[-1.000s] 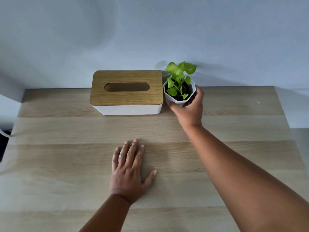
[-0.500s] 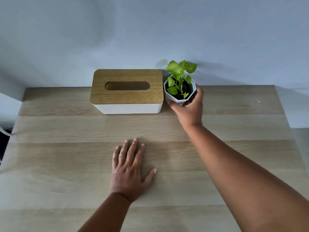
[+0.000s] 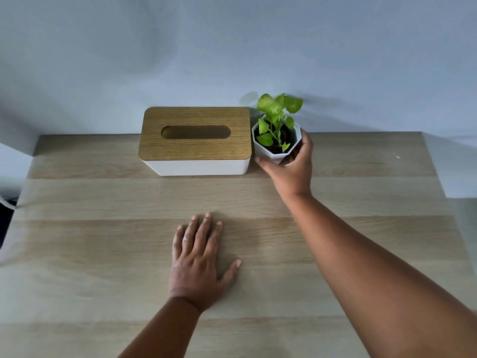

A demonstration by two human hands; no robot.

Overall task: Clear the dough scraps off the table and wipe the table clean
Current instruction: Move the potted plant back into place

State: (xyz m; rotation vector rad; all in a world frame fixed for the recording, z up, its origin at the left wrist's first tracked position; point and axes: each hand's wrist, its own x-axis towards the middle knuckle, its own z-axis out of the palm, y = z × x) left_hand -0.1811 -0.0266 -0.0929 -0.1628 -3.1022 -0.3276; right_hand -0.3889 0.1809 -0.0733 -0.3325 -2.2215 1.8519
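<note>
We find no readable text anywhere, no label or brand on the tissue box [image 3: 195, 143], none on the plant pot [image 3: 276, 151], no numbers or signs on the table [image 3: 361, 177]

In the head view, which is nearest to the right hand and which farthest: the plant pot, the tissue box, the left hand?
1. The plant pot: the right hand grips it, at the back of the table.
2. The tissue box: just left of the pot.
3. The left hand: flat on the table, nearer the person.
</note>
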